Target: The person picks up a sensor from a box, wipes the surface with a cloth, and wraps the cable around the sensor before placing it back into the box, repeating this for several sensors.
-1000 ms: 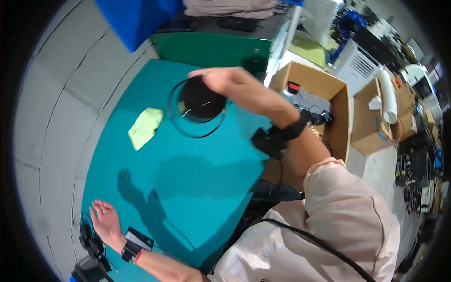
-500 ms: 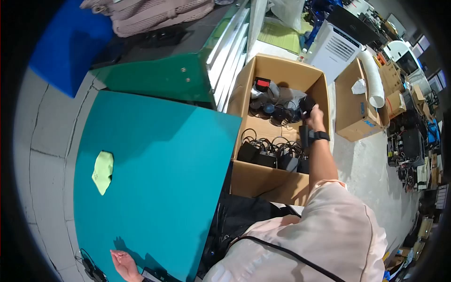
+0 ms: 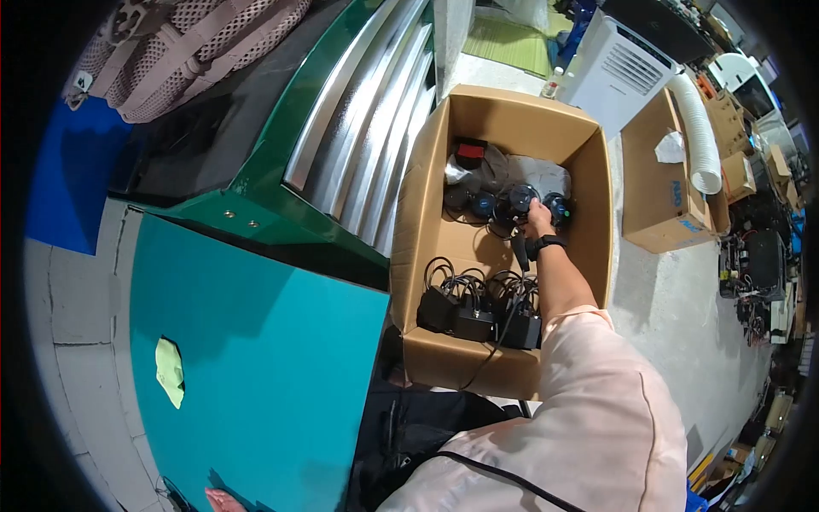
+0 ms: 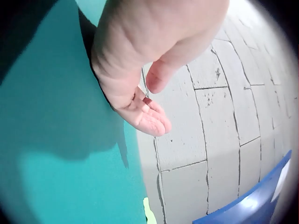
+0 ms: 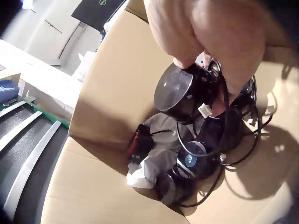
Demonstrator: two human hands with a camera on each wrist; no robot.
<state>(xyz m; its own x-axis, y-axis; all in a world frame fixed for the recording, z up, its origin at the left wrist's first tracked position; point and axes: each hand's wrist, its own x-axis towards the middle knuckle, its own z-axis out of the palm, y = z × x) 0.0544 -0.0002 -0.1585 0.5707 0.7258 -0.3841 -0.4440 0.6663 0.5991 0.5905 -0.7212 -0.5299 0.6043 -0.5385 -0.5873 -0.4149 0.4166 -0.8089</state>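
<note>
Inside the cardboard box [image 3: 503,346], my right hand [image 3: 537,224] grips a black round device [image 5: 175,93] with a flat grey face. A thin black cable with a white connector [image 5: 204,110] hangs by the fingers. Just below it, in the right wrist view, lie more black round devices [image 5: 191,158], one with a blue label. My left hand [image 4: 145,56] is by the edge of the teal table [image 3: 264,375], fingers loosely bent and holding nothing. In the head view only its fingertips [image 3: 223,501] show at the bottom edge.
Black power adapters [image 3: 473,324] with coiled cables stand along the box's near side. A black-and-red item [image 3: 470,153] lies at its far left corner. A yellow-green crumpled sheet [image 3: 170,373] lies on the table. A green cabinet [image 3: 281,162] stands between table and box.
My right hand has carried the black round device from above the table into the box, then leftward and lower there. The head view has turned right; my left hand has slid towards its bottom edge.
</note>
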